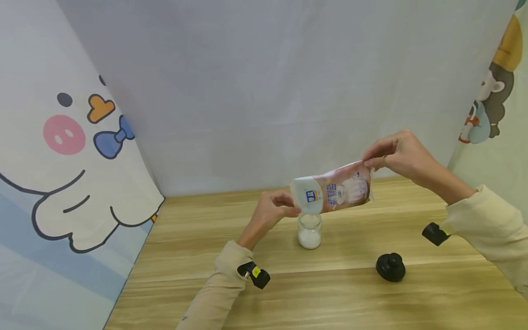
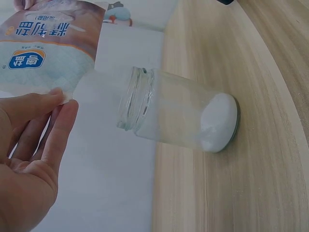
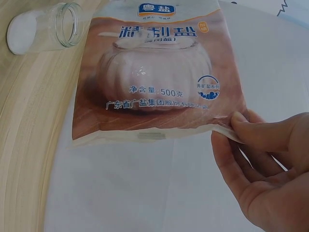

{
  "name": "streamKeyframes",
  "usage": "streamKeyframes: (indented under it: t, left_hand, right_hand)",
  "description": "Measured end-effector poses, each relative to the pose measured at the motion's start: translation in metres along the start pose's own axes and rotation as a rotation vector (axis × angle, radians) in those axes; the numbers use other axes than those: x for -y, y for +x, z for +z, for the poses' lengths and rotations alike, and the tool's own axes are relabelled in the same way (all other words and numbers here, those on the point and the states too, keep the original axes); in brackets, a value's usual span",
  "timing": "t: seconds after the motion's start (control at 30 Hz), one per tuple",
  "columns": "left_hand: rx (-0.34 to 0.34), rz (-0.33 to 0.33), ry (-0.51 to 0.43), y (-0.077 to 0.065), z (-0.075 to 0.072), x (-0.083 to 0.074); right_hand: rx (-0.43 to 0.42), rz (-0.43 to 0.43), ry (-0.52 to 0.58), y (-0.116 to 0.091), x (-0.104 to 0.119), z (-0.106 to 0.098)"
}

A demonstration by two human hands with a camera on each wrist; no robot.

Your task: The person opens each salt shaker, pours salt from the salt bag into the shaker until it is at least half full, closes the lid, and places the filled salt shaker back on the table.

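A printed plastic bag of salt [image 1: 344,189], marked 500 g, is held tilted over a glass jar [image 1: 310,231]. My left hand [image 1: 272,211] pinches a corner at the bag's lower, pale end, close above the jar's mouth. At the raised brown end, my right hand [image 1: 398,153] pinches the other corner between thumb and fingers. White salt [image 2: 219,122] covers the bottom of the open jar, which stands upright on the wooden table. In the right wrist view the bag's sealed bottom edge shows beside my thumb.
A black round lid [image 1: 390,266] with a knob lies on the wooden table [image 1: 330,298], to the right and in front of the jar. A pale cloth wall [image 1: 264,101] rises behind the table. A cartoon-printed curtain [image 1: 41,206] hangs on the left.
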State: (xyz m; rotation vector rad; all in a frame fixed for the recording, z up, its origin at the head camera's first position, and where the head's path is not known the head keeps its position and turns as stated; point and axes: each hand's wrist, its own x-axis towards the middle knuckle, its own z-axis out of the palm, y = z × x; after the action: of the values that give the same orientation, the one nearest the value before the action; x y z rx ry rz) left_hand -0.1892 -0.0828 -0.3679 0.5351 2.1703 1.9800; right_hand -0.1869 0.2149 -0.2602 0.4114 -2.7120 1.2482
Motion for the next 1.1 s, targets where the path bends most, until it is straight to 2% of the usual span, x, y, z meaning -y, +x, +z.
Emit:
streamKeyframes:
  t: [0.37, 1.1]
  left_hand:
    - [-0.013, -0.010, -0.004, -0.0012, -0.0015, -0.0024]
    - [0.008, 0.007, -0.002, -0.0024, -0.0016, -0.0034]
  right_hand:
    - [0.002, -0.013, -0.023, 0.0017, 0.0033, -0.0005]
    - [-0.013, -0.001, -0.015, -0.0032, 0.0038, -0.0010]
